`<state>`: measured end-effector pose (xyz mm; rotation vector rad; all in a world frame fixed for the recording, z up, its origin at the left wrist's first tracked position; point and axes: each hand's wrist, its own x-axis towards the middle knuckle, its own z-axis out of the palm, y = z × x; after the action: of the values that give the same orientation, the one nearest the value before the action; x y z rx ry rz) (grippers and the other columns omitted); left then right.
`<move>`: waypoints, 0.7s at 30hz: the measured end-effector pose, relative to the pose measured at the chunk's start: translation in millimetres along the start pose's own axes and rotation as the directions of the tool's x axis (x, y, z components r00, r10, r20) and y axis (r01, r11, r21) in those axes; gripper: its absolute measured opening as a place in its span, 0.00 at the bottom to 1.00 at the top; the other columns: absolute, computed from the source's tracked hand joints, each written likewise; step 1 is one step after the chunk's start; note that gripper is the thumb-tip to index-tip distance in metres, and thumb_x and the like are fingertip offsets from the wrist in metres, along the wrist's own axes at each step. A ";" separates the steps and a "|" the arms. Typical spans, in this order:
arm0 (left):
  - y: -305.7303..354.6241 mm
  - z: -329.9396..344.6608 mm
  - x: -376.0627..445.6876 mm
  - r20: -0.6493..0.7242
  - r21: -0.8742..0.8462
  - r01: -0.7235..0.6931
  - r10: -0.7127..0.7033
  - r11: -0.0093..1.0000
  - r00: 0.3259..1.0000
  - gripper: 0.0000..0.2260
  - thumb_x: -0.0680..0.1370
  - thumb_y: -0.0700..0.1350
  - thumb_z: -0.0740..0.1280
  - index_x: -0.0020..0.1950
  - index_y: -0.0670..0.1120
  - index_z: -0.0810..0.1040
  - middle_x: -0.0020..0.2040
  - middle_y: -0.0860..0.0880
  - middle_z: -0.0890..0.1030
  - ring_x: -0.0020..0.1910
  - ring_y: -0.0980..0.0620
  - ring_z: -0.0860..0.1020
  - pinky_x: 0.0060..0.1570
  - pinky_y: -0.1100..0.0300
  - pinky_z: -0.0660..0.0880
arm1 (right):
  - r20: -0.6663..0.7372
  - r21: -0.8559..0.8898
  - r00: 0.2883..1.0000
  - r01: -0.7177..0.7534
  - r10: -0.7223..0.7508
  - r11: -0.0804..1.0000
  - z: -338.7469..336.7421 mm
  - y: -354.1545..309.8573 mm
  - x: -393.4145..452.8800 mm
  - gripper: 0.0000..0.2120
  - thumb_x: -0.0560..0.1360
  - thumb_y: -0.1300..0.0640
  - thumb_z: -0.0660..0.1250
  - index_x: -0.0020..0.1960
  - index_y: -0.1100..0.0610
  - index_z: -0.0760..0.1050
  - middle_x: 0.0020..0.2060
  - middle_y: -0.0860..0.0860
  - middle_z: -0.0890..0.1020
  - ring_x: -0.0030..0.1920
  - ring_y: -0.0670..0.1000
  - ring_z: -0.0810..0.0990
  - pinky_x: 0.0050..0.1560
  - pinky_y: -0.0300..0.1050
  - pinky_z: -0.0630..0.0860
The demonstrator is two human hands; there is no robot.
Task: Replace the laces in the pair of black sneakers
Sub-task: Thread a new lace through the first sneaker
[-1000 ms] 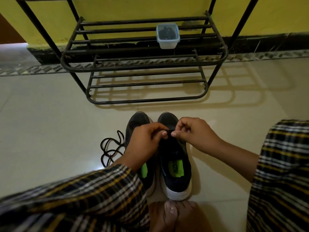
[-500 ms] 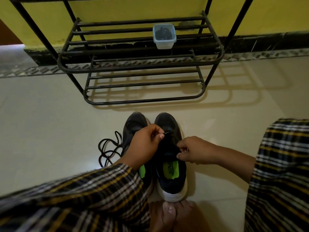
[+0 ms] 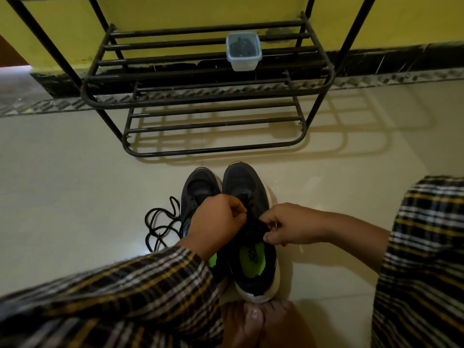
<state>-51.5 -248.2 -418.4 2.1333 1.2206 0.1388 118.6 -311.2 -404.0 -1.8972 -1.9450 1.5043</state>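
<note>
Two black sneakers with white soles and green insoles stand side by side on the floor, toes pointing away. My left hand reaches across the left sneaker and pinches a black lace at the eyelets of the right sneaker. My right hand holds the right sneaker's tongue and eyelet edge with curled fingers. A loose black lace lies coiled on the floor to the left of the shoes.
A black metal shoe rack stands against the yellow wall beyond the shoes. A small clear plastic box with dark contents sits on its shelf. My bare toes touch the sneaker's heel. Pale tiles lie all around.
My right hand dropped from the upper eyelets towards the tongue, then rose a little to meet the left hand. My left hand stayed pinching the lace over the right sneaker.
</note>
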 end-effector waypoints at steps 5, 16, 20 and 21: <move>-0.9 -1.7 0.2 0.012 0.036 -0.024 0.024 0.999 1.000 0.05 0.74 0.46 0.68 0.46 0.51 0.83 0.42 0.53 0.83 0.40 0.55 0.79 0.43 0.56 0.79 | 0.018 0.069 1.000 -0.017 0.016 0.997 -0.5 2.1 -0.7 0.05 0.77 0.59 0.64 0.43 0.59 0.76 0.31 0.49 0.76 0.32 0.46 0.76 0.35 0.38 0.72; -1.7 5.7 -6.1 -0.048 -0.116 0.024 -0.029 0.993 0.998 0.04 0.75 0.46 0.69 0.44 0.51 0.83 0.41 0.54 0.82 0.39 0.59 0.78 0.43 0.62 0.77 | 0.037 0.038 0.999 -0.011 0.009 0.999 -0.4 -0.8 -0.1 0.06 0.76 0.58 0.64 0.47 0.60 0.77 0.35 0.51 0.78 0.34 0.48 0.76 0.38 0.43 0.73; -2.5 8.7 -7.0 -0.050 -0.179 0.055 -0.065 0.982 0.997 0.04 0.75 0.45 0.69 0.45 0.49 0.84 0.42 0.54 0.82 0.40 0.58 0.79 0.44 0.62 0.76 | 0.015 0.000 1.000 0.013 -0.013 1.000 0.4 -0.8 -0.3 0.08 0.76 0.57 0.65 0.44 0.63 0.76 0.31 0.49 0.76 0.31 0.46 0.74 0.36 0.42 0.70; -2.7 9.1 -7.0 -0.048 -0.187 0.055 -0.065 0.981 0.997 0.04 0.75 0.45 0.69 0.45 0.49 0.84 0.42 0.54 0.82 0.41 0.58 0.79 0.44 0.63 0.76 | 0.014 -0.013 1.000 0.016 -0.016 1.000 0.1 -1.0 -0.4 0.08 0.76 0.57 0.65 0.44 0.62 0.75 0.30 0.49 0.76 0.31 0.45 0.74 0.36 0.41 0.70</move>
<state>-53.8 -257.4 -425.4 1.9415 1.2503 0.2745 117.9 -311.4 -403.2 -1.8773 -1.9759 1.5080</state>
